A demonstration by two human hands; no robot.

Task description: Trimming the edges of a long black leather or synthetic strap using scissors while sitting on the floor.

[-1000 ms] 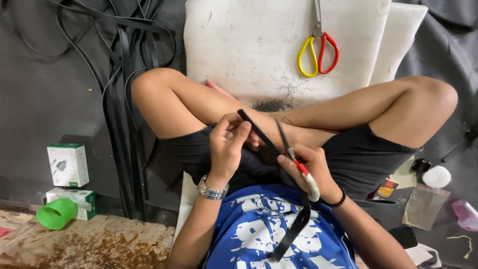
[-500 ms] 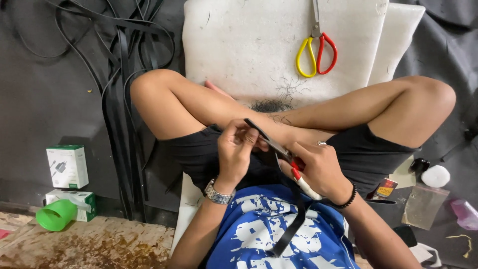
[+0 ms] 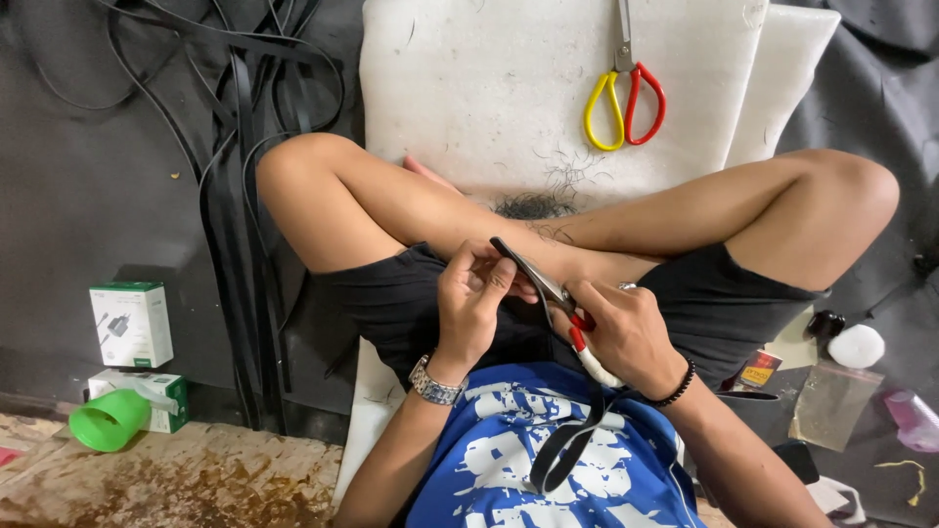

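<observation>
My left hand (image 3: 471,305) pinches a narrow black strip (image 3: 521,263) near its upper end, over my crossed legs. The strip runs down between both hands and hangs as a loop (image 3: 567,442) on my blue and white shirt. My right hand (image 3: 628,334) grips a small cutting tool with a red and white handle (image 3: 581,337). The tool's metal tip lies against the strip just below my left fingers. A metal watch sits on my left wrist and a black bead bracelet on my right.
Scissors with one yellow and one red handle (image 3: 626,98) lie on the white foam pad (image 3: 469,88) beyond my knees. Loose black strips (image 3: 245,156) trail at the left. Two white and green boxes (image 3: 130,323), a green cup (image 3: 108,418), a clear bag (image 3: 827,406) lie around.
The strip's upper end has dropped lower and tilted left. My hands have drawn closer together, and the tool's tip now lies on the strip.
</observation>
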